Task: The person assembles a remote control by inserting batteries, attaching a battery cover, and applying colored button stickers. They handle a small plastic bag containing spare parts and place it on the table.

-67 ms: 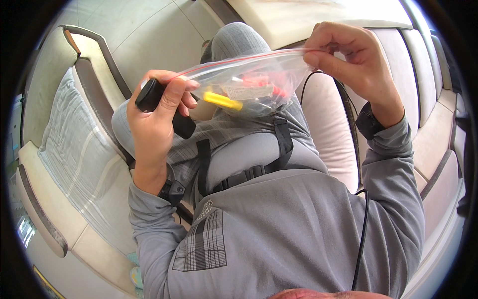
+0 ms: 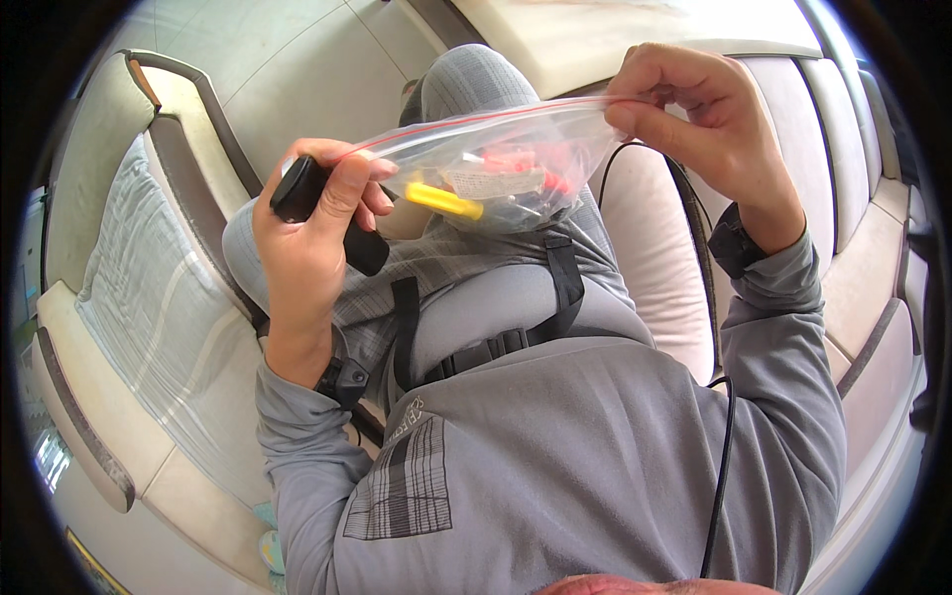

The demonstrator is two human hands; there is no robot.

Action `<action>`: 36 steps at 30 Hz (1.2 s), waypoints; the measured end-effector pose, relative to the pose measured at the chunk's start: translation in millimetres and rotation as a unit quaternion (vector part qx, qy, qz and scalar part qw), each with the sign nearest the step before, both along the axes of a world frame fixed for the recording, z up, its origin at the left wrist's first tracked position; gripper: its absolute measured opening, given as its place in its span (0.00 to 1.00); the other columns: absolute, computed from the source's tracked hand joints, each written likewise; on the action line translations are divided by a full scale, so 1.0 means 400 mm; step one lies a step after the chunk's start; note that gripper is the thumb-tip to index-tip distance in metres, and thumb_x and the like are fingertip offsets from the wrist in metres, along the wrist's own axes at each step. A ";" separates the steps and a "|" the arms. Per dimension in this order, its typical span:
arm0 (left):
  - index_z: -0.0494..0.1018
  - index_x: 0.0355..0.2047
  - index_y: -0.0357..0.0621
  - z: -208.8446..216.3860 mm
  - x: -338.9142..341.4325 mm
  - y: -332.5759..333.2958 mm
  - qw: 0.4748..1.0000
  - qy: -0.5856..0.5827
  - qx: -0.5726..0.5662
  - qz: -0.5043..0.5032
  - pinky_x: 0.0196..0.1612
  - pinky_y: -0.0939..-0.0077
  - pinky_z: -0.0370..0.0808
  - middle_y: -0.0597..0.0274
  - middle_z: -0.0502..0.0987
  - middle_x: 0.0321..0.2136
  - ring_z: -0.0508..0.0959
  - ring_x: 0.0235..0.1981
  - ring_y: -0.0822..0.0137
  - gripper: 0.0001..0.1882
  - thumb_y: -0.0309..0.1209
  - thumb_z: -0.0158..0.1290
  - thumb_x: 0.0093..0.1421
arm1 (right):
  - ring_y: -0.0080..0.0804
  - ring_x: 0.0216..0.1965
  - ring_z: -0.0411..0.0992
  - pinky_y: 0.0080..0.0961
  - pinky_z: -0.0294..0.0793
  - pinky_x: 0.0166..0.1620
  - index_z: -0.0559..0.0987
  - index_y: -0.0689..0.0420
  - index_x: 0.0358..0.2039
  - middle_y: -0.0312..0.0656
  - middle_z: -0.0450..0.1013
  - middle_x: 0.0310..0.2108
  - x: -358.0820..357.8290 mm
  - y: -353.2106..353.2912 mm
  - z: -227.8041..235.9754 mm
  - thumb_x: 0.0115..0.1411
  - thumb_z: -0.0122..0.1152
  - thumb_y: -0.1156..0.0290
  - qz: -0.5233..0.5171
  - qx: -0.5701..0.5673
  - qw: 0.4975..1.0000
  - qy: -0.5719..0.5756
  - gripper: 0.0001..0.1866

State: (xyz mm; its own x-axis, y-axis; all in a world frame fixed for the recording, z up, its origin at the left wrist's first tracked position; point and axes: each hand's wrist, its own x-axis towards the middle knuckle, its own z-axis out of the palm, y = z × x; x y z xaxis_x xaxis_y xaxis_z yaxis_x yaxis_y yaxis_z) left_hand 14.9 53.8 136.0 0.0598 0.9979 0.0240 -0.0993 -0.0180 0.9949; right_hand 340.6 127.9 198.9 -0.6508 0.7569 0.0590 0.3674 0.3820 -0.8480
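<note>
A clear zip bag (image 2: pixel 535 134) with a red line along its top edge is stretched between my two hands above my lap. My left hand (image 2: pixel 312 218) pinches its left top corner, and a black handle-like object (image 2: pixel 300 190) is also in that hand, its lower end (image 2: pixel 366 250) showing below the fingers. My right hand (image 2: pixel 699 124) pinches the right top corner between thumb and fingers. Through the plastic show a yellow handle (image 2: pixel 443 200), red pieces (image 2: pixel 516 162), a printed paper slip (image 2: pixel 493 184) and small metal parts too blurred to name.
I sit on a cream sofa, with a pale cushion (image 2: pixel 657 248) to the right and a grey-blue cover (image 2: pixel 164 297) to the left. A strap with a black buckle (image 2: pixel 496 347) crosses my waist. A black cable (image 2: pixel 721 476) runs down my right side. A pale table (image 2: pixel 635 30) stands ahead.
</note>
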 end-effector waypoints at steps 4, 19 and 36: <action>0.76 0.39 0.37 -0.002 0.000 0.002 1.000 -0.002 0.000 -0.005 0.31 0.83 0.72 0.60 0.82 0.33 0.77 0.28 0.75 0.10 0.33 0.58 0.69 | 0.20 0.31 0.71 0.19 0.72 0.35 0.79 0.65 0.35 0.37 0.74 0.31 0.002 -0.001 -0.007 0.65 0.63 0.79 -0.010 -0.011 1.000 0.010 0.02; 0.78 0.41 0.35 -0.037 0.002 0.036 1.000 0.021 0.001 -0.018 0.30 0.83 0.73 0.59 0.82 0.32 0.77 0.28 0.74 0.09 0.30 0.59 0.68 | 0.17 0.30 0.77 0.12 0.74 0.31 0.81 0.61 0.39 0.33 0.77 0.31 0.031 0.033 -0.051 0.67 0.64 0.73 -0.032 -0.106 0.994 0.013 0.05; 0.76 0.38 0.35 0.023 0.029 -0.017 0.981 -0.150 -0.033 -0.119 0.27 0.82 0.73 0.55 0.82 0.31 0.79 0.24 0.71 0.07 0.28 0.58 0.68 | 0.16 0.20 0.66 0.14 0.65 0.24 0.77 0.63 0.32 0.36 0.71 0.27 0.070 0.057 -0.010 0.67 0.61 0.77 0.057 -0.043 0.994 0.084 0.06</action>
